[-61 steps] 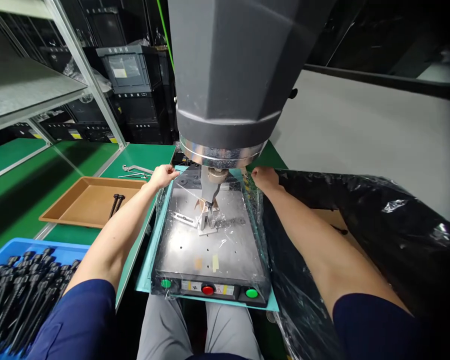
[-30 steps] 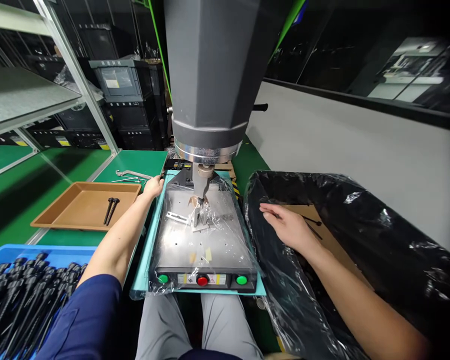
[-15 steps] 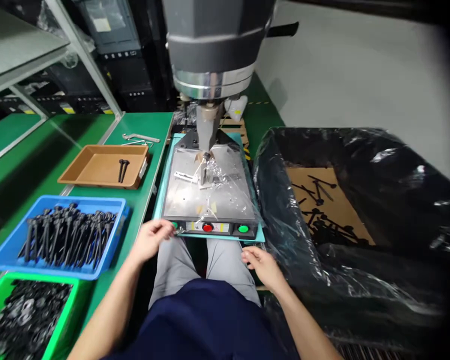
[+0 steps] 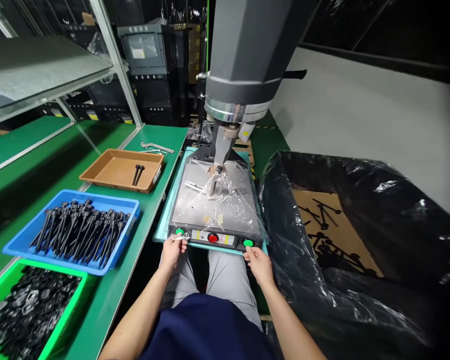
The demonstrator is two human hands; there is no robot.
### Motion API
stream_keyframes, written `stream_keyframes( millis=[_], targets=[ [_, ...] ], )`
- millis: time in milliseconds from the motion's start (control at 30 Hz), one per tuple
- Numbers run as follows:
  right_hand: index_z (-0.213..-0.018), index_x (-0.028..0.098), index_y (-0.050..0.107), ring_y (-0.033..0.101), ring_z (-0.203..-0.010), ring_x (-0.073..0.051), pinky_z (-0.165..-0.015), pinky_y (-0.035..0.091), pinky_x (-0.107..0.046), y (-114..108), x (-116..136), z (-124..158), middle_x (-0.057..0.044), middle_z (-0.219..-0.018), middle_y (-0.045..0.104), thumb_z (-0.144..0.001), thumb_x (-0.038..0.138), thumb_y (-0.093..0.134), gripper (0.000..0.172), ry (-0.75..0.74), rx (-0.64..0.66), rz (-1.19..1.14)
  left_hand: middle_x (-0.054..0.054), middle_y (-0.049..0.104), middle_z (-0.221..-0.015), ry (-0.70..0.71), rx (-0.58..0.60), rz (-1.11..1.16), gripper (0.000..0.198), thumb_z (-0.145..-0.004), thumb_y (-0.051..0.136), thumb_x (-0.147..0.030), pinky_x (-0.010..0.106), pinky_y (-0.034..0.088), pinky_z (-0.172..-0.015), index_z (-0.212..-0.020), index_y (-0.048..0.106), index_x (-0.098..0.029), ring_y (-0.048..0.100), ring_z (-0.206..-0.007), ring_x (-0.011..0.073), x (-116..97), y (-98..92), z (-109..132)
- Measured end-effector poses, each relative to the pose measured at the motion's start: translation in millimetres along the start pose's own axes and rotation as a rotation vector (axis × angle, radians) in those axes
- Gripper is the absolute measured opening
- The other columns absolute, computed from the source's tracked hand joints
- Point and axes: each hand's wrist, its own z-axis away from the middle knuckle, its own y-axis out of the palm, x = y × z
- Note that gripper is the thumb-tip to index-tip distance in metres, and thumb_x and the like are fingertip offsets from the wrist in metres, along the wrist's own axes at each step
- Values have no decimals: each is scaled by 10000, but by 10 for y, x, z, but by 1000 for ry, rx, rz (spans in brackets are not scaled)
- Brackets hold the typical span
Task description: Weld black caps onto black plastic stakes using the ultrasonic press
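Room: a plain grey surface (image 4: 360, 105) fills the upper right; stacked crates (image 4: 152, 95) stand upper left, beyond a metal-framed shelf (image 4: 48, 65).
Worktop: the green worktop (image 4: 88, 320) runs along the left side of the frame.
Black-lined bin: the bin (image 4: 285, 225) at right has dark long parts (image 4: 324, 220) over brown board.
Machine: the grey press (image 4: 243, 55) is at upper centre, its metal plate (image 4: 189, 212) mid-frame under clear film (image 4: 243, 212).
Trays: blue tray (image 4: 33, 240) of black parts at left, green bin (image 4: 80, 287) lower left, brown tray (image 4: 110, 165) above.
Left hand: the hand (image 4: 173, 251) is curled just below the left green button (image 4: 179, 232); cannot tell if its grip pinches film.
Right hand: the hand (image 4: 259, 264) has fingertips by the right green button (image 4: 248, 243); cannot tell if its grip is pressed together.
Changed: two seconds ago both hands were at the plate's far corners; now they are at its front.
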Motion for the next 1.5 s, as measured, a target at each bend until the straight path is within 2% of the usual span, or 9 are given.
stream_keyframes(
  millis=[467,733,900,1000,1100,1200,1300,1367,1500],
  targets=[
    [-668,195,606,609,-619,-205,-526,464,-277,-6,36,-73,-58,-635,645,-739,728,525,544,29,-11,-65,13,627,-556,-5,22,48,472,-630,754,-562,193,395,-427,-707,579,-131,535,-454,91,48,-59,-140],
    [-627,184,578,473,-525,-134,-465,383,-240,72,130,106,6,-556,519,-680,745,623,566,35,-3,-296,25,646,-569,-38,115,74,478,-619,787,-532,183,390,-425,-775,645,-104,553,-458,94,-3,-191,4],
    [-943,180,655,522,-602,-148,-475,377,-224,148,462,177,10,-640,565,-662,592,768,511,55,147,-624,80,728,-849,-28,130,266,531,-663,828,-354,193,488,-536,-1112,638,-143,686,-685,143,-60,-194,92],
    [-1208,250,584,550,-653,-137,-497,382,-206,123,699,200,21,-754,596,-643,419,850,648,75,252,-868,95,721,-1040,-29,145,436,660,-685,812,-217,226,544,-676,-1290,550,-231,714,-890,182,-124,-217,122],
    [-1279,338,553,585,-747,-147,-564,436,-223,81,875,178,7,-890,633,-639,358,869,714,72,304,-1079,106,684,-1177,20,201,629,680,-719,776,-197,302,550,-859,-1338,512,-292,678,-1055,216,-217,-246,134],
    [-1113,329,673,586,-781,-158,-566,453,-228,47,980,104,-17,-955,656,-622,474,859,545,106,196,-1199,111,676,-1190,59,161,787,519,-799,706,-264,375,539,-931,-1293,552,-297,658,-1103,239,-344,-292,104],
    [-858,253,743,549,-744,-141,-504,416,-197,9,1036,38,-34,-964,663,-572,535,865,420,116,15,-1145,114,694,-1118,24,15,904,226,-866,619,-229,385,562,-913,-1091,641,-216,663,-1088,238,-498,-361,20],
    [-810,235,751,549,-772,-147,-504,422,-196,-28,1066,29,-46,-1034,665,-549,541,871,420,88,-58,-1094,118,702,-1061,2,-70,971,86,-888,576,-187,362,589,-865,-945,638,-166,678,-1051,230,-607,-405,-51],
    [-858,231,758,587,-863,-189,-539,458,-215,-114,1145,84,-65,-1071,687,-559,566,855,459,40,-57,-1061,80,695,-872,-20,-130,1006,141,-935,500,-136,201,604,-670,-827,589,-125,704,-773,120,-790,-423,-159]
  ],
)
